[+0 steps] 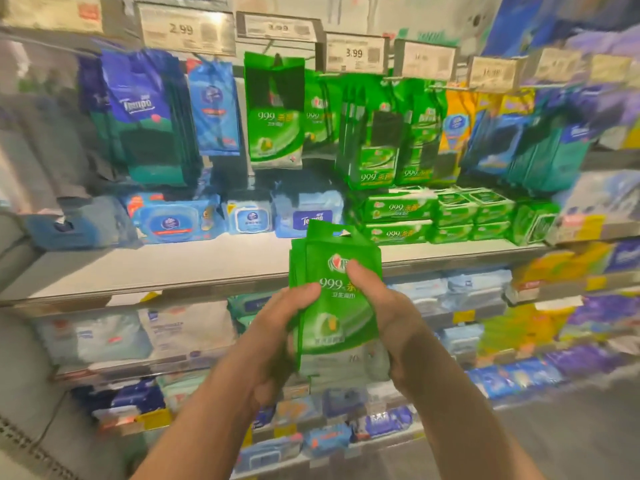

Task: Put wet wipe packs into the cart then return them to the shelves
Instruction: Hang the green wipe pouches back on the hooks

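1. Dark blue hanging packs (pixel 145 112), on pegs toward the left end of the upper shelf bay; below them, a blue lidded wipe pack (pixel 171 221) lies flat near the shelf's (pixel 138 265) left end.
2. Left hand (pixel 273 327): fingers curled around the left edge of the held green wet wipe packs (pixel 334 299), thumb pressed on the front face.
3. Held green wet wipe packs (several stacked together, hang-hole end uppermost): upright, in front of the shelf's front edge, between both hands and about midway along the shelf.
4. Hanging green pack (pixel 275 112), on a peg above the held packs, beneath a price tag (pixel 277 27).
5. Right hand (pixel 391 317): fingers wrapped behind the right edge of the held packs, thumb on the front near the logo.
6. Flat green packs (pixel 401 216), stacked at the shelf's back, right of centre.
7. Yellow and blue hanging packs (pixel 485 133), toward the right end (blurred).
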Available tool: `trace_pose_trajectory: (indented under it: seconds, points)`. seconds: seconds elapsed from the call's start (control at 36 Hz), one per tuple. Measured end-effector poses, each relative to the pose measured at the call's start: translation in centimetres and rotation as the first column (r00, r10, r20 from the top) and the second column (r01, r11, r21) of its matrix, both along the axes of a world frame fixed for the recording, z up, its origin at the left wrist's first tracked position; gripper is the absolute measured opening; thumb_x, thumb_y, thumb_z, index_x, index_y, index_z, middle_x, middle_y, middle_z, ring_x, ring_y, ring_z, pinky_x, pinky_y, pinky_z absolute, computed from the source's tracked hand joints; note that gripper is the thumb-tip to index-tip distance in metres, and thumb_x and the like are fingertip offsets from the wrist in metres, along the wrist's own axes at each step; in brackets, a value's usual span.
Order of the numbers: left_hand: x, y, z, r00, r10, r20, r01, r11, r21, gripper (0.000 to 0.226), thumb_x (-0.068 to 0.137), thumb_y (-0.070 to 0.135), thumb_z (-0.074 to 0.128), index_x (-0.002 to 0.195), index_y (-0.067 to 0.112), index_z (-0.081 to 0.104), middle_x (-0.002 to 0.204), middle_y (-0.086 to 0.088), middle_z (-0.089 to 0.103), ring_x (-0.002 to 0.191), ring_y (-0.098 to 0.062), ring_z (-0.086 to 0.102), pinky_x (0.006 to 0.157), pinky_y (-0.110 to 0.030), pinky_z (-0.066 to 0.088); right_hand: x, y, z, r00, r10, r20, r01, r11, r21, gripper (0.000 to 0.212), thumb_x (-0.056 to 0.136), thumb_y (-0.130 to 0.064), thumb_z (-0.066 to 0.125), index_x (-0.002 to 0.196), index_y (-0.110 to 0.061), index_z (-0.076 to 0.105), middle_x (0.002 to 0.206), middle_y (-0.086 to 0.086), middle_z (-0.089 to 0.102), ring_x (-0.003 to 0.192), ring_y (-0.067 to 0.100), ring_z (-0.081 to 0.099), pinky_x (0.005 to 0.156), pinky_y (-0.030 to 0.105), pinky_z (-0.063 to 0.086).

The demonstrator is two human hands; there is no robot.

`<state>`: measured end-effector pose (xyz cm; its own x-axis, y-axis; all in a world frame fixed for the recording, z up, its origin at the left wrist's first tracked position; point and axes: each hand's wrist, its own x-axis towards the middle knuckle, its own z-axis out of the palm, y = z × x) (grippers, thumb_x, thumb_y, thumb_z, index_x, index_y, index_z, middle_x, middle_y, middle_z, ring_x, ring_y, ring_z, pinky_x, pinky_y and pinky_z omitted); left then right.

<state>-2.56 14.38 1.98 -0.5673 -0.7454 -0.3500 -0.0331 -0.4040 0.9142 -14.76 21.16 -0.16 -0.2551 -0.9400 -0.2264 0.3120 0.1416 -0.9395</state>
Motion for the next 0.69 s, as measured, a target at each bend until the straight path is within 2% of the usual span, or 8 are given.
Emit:
trace_pose_trajectory:
  seconds: [0.03, 0.08, 0.11, 0.17, 0.22, 0.28, 0.39, 0.69]
  points:
    - [0.0, -0.4, 0.2, 0.999, -0.03, 0.019, 0.03, 0.999, -0.015, 0.076, 0.031, 0.069, 0.094, 0.069, 0.016, 0.054, 0.028, 0.006, 0.049, 0.031, 0.007, 0.052, 0.035, -0.008, 0.038, -0.4, -0.4, 0.1, 1.0, -0.01, -0.02, 0.009, 1.0, -0.012, 0.077, 0.055, -0.066, 0.084, 0.109, -0.011, 0.078, 0.11, 0.017, 0.076, 0.105, 0.038, 0.072, 0.105, 0.056, 0.049]
    - [-0.7, -1.7, -1.1, 0.994, 0.027, -0.103, -0.027, 1.0, -0.001, 0.023, 0.091, 0.032, 0.071, 0.077, 0.014, 0.065, 0.044, -0.002, 0.065, 0.043, 0.003, 0.063, 0.045, -0.01, 0.048, -0.9, -1.3, 0.8, 0.995, -0.081, -0.058, 0.08, 0.996, -0.025, 0.075, 0.062, -0.063, 0.084, 0.114, -0.009, 0.074, 0.106, 0.014, 0.077, 0.1, 0.036, 0.074, 0.101, 0.056, 0.052]
    - [-0.8, -1.9, -1.3, 0.987, 0.019, -0.16, -0.018, 1.0, 0.009, 0.024, 0.095, 0.025, 0.059, 0.082, 0.013, 0.075, 0.065, -0.01, 0.075, 0.059, -0.007, 0.072, 0.058, -0.019, 0.057, -1.1, -1.7, 1.2, 0.988, -0.131, -0.084, 0.127, 0.991, -0.048, 0.066, 0.072, -0.056, 0.082, 0.116, -0.009, 0.071, 0.103, 0.013, 0.078, 0.097, 0.035, 0.075, 0.097, 0.055, 0.055]
    - [-0.8, -2.1, -1.7, 0.954, 0.007, -0.301, 0.006, 0.999, 0.042, 0.04, 0.077, 0.035, 0.069, 0.105, 0.009, 0.079, 0.107, -0.02, 0.077, 0.096, -0.031, 0.075, 0.088, -0.04, 0.058, -1.4, -3.1, 1.8, 0.961, -0.249, -0.12, 0.236, 0.965, -0.112, 0.055, 0.081, -0.047, 0.08, 0.12, -0.011, 0.065, 0.104, 0.012, 0.077, 0.093, 0.033, 0.075, 0.088, 0.053, 0.06]
    - [-1.2, -3.3, -2.0, 0.943, -0.012, -0.332, 0.018, 1.0, 0.015, 0.061, 0.069, 0.042, 0.073, 0.119, 0.007, 0.074, 0.12, -0.022, 0.072, 0.113, -0.042, 0.068, 0.102, -0.051, 0.05, -1.9, -4.7, 2.1, 0.915, -0.354, -0.191, 0.328, 0.932, -0.155, 0.071, 0.066, -0.058, 0.087, 0.118, -0.019, 0.06, 0.112, 0.011, 0.073, 0.092, 0.029, 0.075, 0.084, 0.053, 0.061]
    - [-2.1, -5.0, -1.6, 0.936, 0.01, -0.352, -0.004, 1.0, 0.02, 0.062, 0.072, 0.041, 0.072, 0.124, 0.006, 0.071, 0.122, -0.023, 0.071, 0.119, -0.046, 0.064, 0.107, -0.055, 0.047, -2.5, -6.1, 2.3, 0.9, -0.393, -0.19, 0.35, 0.909, -0.225, 0.075, 0.061, -0.053, 0.089, 0.115, -0.013, 0.058, 0.104, 0.015, 0.073, 0.083, 0.025, 0.075, 0.076, 0.05, 0.063]
    - [-3.2, -7.6, -2.2, 0.904, 0.009, -0.428, 0.003, 1.0, 0.028, 0.064, 0.074, 0.037, 0.076, 0.13, 0.007, 0.068, 0.129, -0.023, 0.068, 0.122, -0.044, 0.063, 0.112, -0.059, 0.043, -3.6, -8.3, 3.0, 0.953, -0.286, -0.104, 0.243, 0.92, -0.306, 0.05, 0.083, -0.025, 0.079, 0.117, 0.004, 0.057, 0.092, 0.025, 0.072, 0.074, 0.032, 0.072, 0.065, 0.047, 0.061]
    - [-4.9, -11.2, -2.9, 0.905, 0.071, -0.419, -0.037, 0.995, 0.09, 0.065, 0.067, 0.037, 0.077, 0.125, 0.009, 0.07, 0.121, -0.017, 0.073, 0.114, -0.039, 0.069, 0.102, -0.052, 0.052, -5.7, -11.5, 2.6, 0.977, -0.186, -0.103, 0.153, 0.951, -0.269, 0.018, 0.095, -0.018, 0.065, 0.106, -0.004, 0.07, 0.085, 0.015, 0.077, 0.062, 0.022, 0.073, 0.049, 0.026, 0.054]
